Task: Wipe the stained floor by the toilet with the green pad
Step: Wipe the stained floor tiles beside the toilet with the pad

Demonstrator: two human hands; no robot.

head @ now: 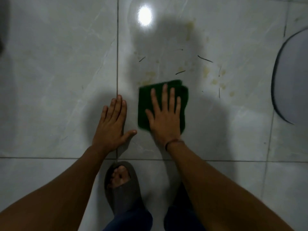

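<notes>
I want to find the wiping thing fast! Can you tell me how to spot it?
Start at the curved toilet base at the right edge, then look left across the pale tiled floor past the yellowish stains. The green pad lies flat under the right hand; it is the only dark green thing there.

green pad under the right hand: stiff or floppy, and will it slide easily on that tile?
Probably floppy: the green pad looks folded, with layered edges at its far corner. Likely light, since the flat right hand alone covers most of it. It should slide readily: the tile floor is glossy enough to mirror a lamp, though the yellowish stains may add drag.
</notes>
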